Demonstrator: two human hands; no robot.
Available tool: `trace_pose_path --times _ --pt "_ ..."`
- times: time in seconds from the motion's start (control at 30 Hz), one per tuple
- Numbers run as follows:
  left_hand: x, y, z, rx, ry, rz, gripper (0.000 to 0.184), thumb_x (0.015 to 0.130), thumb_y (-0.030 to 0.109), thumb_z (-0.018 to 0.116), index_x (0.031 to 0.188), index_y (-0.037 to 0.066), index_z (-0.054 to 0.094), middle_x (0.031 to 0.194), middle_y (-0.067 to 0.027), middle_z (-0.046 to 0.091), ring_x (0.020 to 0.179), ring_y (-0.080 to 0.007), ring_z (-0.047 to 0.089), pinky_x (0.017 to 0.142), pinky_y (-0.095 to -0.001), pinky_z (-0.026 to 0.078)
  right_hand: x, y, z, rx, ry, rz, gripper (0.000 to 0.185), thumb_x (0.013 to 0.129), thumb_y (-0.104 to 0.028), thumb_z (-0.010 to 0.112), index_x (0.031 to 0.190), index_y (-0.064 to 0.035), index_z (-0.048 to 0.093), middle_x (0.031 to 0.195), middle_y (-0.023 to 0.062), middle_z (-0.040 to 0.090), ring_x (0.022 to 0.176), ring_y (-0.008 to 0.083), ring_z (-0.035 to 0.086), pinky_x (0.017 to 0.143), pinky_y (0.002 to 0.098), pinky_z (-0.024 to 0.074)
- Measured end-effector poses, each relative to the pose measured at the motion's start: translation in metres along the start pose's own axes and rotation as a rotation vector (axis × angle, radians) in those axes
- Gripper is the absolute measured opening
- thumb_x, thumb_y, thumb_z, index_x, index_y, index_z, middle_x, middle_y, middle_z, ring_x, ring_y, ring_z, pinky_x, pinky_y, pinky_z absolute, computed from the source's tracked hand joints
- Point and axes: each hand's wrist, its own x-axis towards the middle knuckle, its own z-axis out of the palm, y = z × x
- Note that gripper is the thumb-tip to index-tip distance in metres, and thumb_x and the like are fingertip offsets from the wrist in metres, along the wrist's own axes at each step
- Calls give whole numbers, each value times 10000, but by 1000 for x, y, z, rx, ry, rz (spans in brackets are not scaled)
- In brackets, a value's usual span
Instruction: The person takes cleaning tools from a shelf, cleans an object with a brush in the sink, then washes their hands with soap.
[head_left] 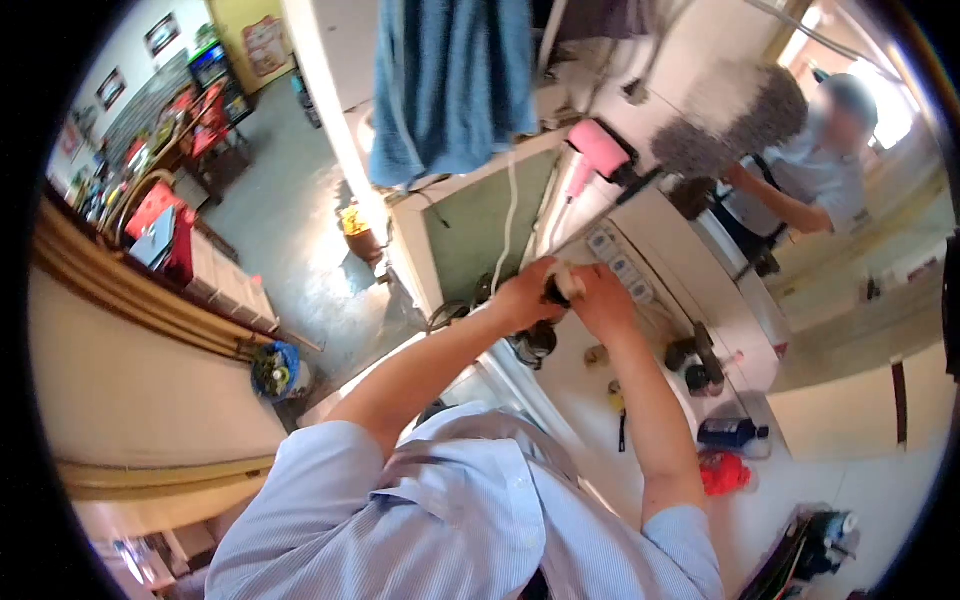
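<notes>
My left hand (528, 297) and my right hand (602, 302) meet over the counter at the middle of the head view, both closed. Between them shows a short dark and pale piece, apparently the handle of a fluffy grey duster (690, 145). A thin dark stick seems to run from the duster's head down toward my hands, but my fingers hide where it ends. The duster's head is up against the mirror, where its reflection blends with it. Beyond my hands hangs a pink hair dryer (598, 150) with a pale cord.
A power strip (620, 262) lies beside my right hand. Along the counter are a dark blue bottle (735, 433) and a red plastic bag (722, 472). A blue towel (455, 90) hangs ahead. To the left, a potted plant (362, 235) and a lined bin (275, 369) stand on the floor.
</notes>
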Motion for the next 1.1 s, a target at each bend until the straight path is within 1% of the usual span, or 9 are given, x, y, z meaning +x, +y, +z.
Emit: trace_pose_path --times 0.23,0.3,0.4,0.47,0.57,0.63,0.8,0.97,1.1 --pt "-2 -4 1 -79 -24 109 473 739 251 666 1156 89 512 1132 -166 538 1071 -336 515 890 -400 427 21 -8 -3 -47 -331 -319 340 731 -192 625 1040 -77 544 1033 146 578 921 368 553 816 458 452" --pt "-4 -4 -1 -110 3 95 463 739 256 661 1149 93 520 1126 -160 541 1068 -333 515 891 -400 426 18 1 -1 163 -304 -12 301 763 -180 607 1025 -54 530 1017 182 583 917 398 547 821 457 441" --pt "-3 -10 0 41 -78 111 427 746 365 664 1079 113 575 1159 -126 535 1047 -327 535 872 -402 440 17 3 -9 421 -272 157 270 781 -168 600 1003 -35 524 1005 212 570 943 415 537 822 447 434" --pt "3 -9 -2 137 -171 100 429 758 406 641 1065 111 589 1196 -122 522 1047 -327 542 857 -411 452 16 22 15 232 -6 -98 256 788 -167 604 1005 -52 531 1001 205 563 950 404 539 796 433 444" --pt "1 8 -9 254 -234 9 437 764 430 625 1060 108 598 1217 -127 512 1023 -327 561 830 -416 470 11 9 13 164 127 -8 251 788 -173 603 1008 -69 540 1005 176 563 897 380 555 755 441 455" --pt "3 -4 0 368 -83 129 441 764 440 626 1049 104 609 1223 -134 508 987 -324 582 817 -415 482 11 9 17 51 -51 1 251 784 -170 590 1015 -80 548 1015 139 565 859 354 573 722 444 463" --pt "1 -9 1 259 -110 145 517 741 431 663 1118 92 563 1219 -138 507 964 -323 588 818 -407 486 0 11 10 31 -64 -144 253 780 -157 557 1025 -98 562 1028 112 575 853 335 595 714 446 476" --pt "0 -10 7 179 60 190 504 737 396 678 1139 120 550 1204 -123 490 928 -322 598 797 -409 493 -7 5 -4 -72 -182 -184 272 781 -152 534 1046 -100 567 1082 103 588 854 326 610 721 432 491" --pt "0 0 -3 262 -69 214 465 760 389 651 1132 126 555 1228 -117 463 901 -331 604 787 -411 498 -2 11 9 -90 -303 -215 282 775 -158 531 1033 -53 577 1036 131 618 856 323 620 726 439 497"
